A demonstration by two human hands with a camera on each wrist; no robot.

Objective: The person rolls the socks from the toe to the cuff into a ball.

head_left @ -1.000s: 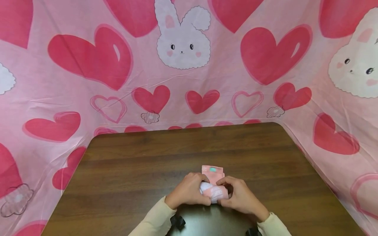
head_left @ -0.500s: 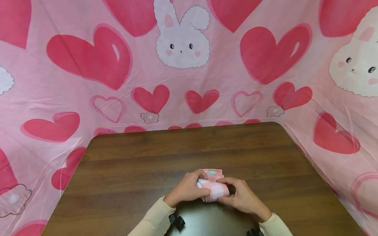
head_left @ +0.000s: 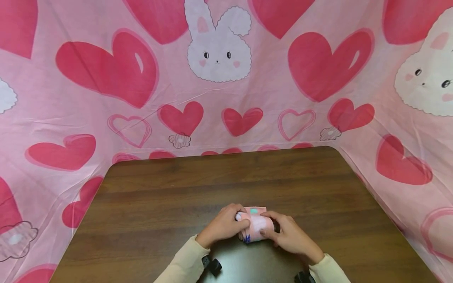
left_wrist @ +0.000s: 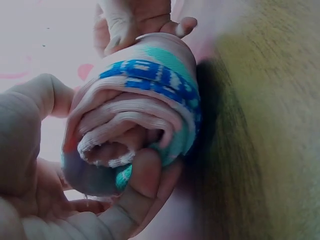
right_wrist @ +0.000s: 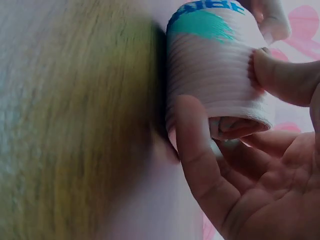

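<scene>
Pink roll (head_left: 258,223): one, on the tabletop (head_left: 162,196)
My left fingers (left_wrist: 144,177), right fingers (right_wrist: 194,130): curled round its ends
Backdrop (head_left: 212,92): one, heart-printed, behind

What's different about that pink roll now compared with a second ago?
The roll has turned, bringing blue lettering into view on its near side. The flat flap beyond it shows less, its far edge drawn toward the person. The left hand and right hand still hold the roll; the table looks the same.
</scene>
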